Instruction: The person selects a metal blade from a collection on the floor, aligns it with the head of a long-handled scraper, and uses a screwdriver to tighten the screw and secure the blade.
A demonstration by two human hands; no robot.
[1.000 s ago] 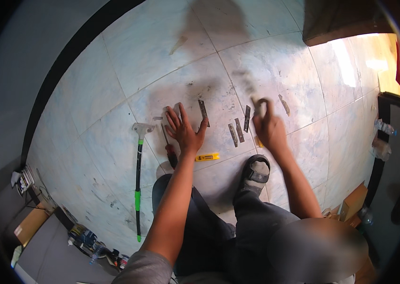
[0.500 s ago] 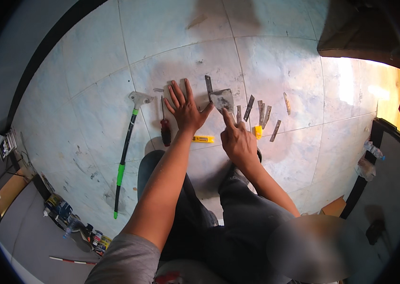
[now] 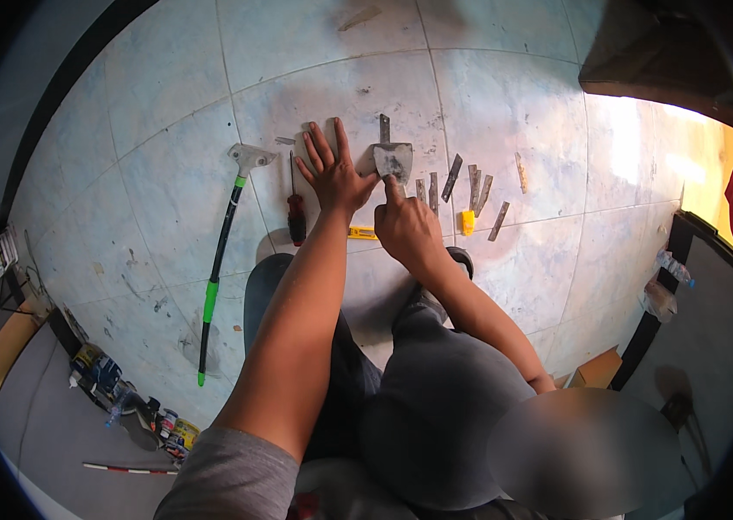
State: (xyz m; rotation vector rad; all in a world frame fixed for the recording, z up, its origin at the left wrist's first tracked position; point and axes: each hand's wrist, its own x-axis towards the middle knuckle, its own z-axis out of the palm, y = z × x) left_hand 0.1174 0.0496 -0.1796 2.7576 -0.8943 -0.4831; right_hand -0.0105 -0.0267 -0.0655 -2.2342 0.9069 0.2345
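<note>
1. Left hand (image 3: 338, 180), centre-left: palm down on tiled floor (image 3: 158, 178), fingers spread wide, gripping nothing.
2. Right hand (image 3: 408, 224), centre: fingers curled shut around scraper (image 3: 393, 159), index straight toward blade; handle mostly hidden.
3. Scraper sat upper centre, blade overlapping dark strip (image 3: 385, 126).
4. Screwdriver (image 3: 295, 208) lay left of left hand; yellow cutter (image 3: 361, 232) between forearms.
5. Loose metal strips (image 3: 452, 178) lay right of centre, near yellow piece (image 3: 468, 223).

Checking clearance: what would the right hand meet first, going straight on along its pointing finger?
Past the held scraper, the right hand would likely meet the dark metal strip beyond; whether strip and scraper touch is unclear.
</note>
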